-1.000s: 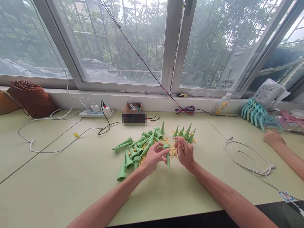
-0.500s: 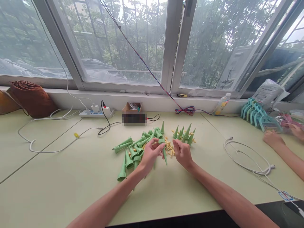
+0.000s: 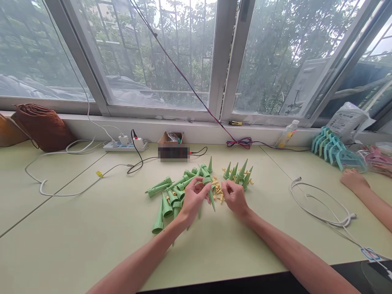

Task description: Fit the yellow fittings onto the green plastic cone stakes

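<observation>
My left hand (image 3: pixel 195 199) grips a green plastic watering spike (image 3: pixel 212 200), its capped end up by my fingers and its point tilted down toward me. Just to the right, my right hand (image 3: pixel 235 197) is closed in a pinch, and whatever its fingertips hold is hidden. Small yellow valve pieces (image 3: pixel 218 190) lie loose between and behind the hands. A heap of green spikes (image 3: pixel 167 209) spreads out to the left of my left hand. Behind my right hand, several spikes with yellow pieces fitted (image 3: pixel 243 173) stand point up in a cluster.
A small cardboard box (image 3: pixel 170 139) and a power strip (image 3: pixel 125 145) are by the window wall. White cable (image 3: pixel 321 220) loops over the table's right side. Another person's hand (image 3: pixel 354 181) rests near turquoise hangers (image 3: pixel 333 149). A bottle (image 3: pixel 287 134) stands at the back.
My right hand has shifted very slightly left, closer to the spike in my left hand. At far right, the other person's second hand has left the view.
</observation>
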`<act>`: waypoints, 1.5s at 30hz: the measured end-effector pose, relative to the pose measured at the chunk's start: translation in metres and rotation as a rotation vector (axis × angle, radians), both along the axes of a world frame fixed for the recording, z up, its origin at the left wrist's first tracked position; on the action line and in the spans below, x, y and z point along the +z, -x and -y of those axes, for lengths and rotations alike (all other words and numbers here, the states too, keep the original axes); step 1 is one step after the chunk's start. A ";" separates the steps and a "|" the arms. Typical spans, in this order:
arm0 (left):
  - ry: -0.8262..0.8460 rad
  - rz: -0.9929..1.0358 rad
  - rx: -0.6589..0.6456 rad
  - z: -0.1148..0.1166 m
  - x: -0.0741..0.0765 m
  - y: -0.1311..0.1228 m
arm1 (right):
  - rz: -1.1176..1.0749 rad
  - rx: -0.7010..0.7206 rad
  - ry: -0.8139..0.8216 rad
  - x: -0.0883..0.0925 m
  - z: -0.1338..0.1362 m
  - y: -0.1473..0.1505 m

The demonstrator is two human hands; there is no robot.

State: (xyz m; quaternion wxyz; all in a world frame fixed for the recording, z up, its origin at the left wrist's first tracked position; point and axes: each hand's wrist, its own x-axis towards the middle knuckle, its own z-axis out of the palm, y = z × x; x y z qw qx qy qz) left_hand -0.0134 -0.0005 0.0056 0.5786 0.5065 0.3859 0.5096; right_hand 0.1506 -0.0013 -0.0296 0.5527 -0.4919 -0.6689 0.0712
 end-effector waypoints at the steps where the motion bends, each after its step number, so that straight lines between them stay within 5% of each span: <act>1: -0.003 -0.004 0.002 0.000 0.000 0.000 | -0.006 0.007 0.008 0.000 0.000 0.000; 15: -0.025 -0.024 0.009 0.001 -0.001 -0.001 | -0.044 0.110 0.203 0.003 0.005 0.001; 45: -0.034 -0.037 0.040 0.000 0.000 0.000 | -0.084 0.173 0.205 0.005 0.006 0.002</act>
